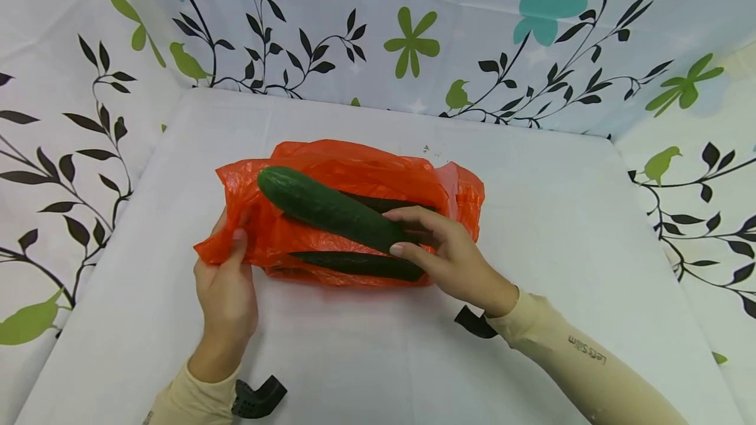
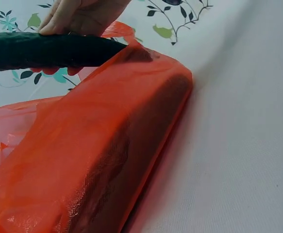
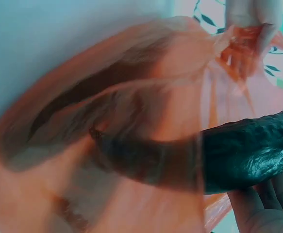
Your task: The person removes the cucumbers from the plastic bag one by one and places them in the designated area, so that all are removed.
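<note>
A dark green cucumber (image 1: pixel 331 208) lies slantwise above the mouth of a thin orange-red plastic bag (image 1: pixel 354 159). My right hand (image 1: pixel 445 251) grips its right end, thumb on the near side and fingers on the far side. At the bag's left edge, my left hand (image 1: pixel 227 287) pinches the crumpled plastic between thumb and fingers. Two more cucumbers show in the bag: one nearer me (image 1: pixel 357 265), one behind, partly covered. In the right wrist view, part of the held cucumber (image 3: pixel 248 155) shows dimly through the plastic. Dark long shapes also show through the bag (image 2: pixel 83 131) in the left wrist view.
The bag rests on a white-covered table (image 1: pixel 354 353). Patterned cloth (image 1: pixel 331 12) with leaves, birds and flowers hangs behind and at both sides. Small specks (image 1: pixel 426 148) lie beyond the bag. Black straps (image 1: pixel 260 399) sit at both wrists.
</note>
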Demonstrator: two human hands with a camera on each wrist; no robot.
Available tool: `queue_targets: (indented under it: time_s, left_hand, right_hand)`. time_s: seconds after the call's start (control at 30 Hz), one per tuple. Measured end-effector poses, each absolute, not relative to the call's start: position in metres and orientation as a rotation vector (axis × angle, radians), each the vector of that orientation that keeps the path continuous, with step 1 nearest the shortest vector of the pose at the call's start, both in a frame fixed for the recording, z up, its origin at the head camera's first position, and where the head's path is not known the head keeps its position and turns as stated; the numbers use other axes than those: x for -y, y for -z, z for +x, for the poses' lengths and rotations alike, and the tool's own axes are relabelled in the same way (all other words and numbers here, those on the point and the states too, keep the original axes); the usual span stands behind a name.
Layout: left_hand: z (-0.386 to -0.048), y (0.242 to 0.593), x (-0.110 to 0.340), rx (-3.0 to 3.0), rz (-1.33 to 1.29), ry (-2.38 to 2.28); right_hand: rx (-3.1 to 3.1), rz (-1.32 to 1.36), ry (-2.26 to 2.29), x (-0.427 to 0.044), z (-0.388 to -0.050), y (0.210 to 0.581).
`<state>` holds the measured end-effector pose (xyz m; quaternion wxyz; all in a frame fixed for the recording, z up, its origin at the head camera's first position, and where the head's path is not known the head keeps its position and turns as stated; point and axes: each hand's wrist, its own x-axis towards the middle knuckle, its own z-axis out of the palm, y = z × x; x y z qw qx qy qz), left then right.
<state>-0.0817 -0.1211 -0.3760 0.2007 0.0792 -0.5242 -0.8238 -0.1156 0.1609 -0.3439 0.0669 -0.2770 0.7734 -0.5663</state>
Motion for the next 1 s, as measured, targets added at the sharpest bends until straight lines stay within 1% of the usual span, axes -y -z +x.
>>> queue_targets:
  time_s: [0.17, 0.43, 0.73, 1.0]
  left_hand:
    - [-0.081, 0.376, 0.122, 1.431, 0.193, 2.331]
    - [-0.081, 0.38, 0.123, 1.491, 0.163, 2.305]
    - [-0.079, 0.378, 0.123, 1.481, 0.209, 2.328]
    - [-0.079, 0.38, 0.123, 1.468, 0.166, 2.331]
  right_hand:
    - [-2.263, -0.839, 1.815, -0.16, -0.11, 0.337]
    - [-2.155, -0.867, 2.036, -0.168, -0.11, 0.314]
    - [-1.764, -0.747, 2.403, -0.191, -0.114, 0.284]
    - [-1.56, -0.713, 2.625, -0.218, -0.12, 0.259]
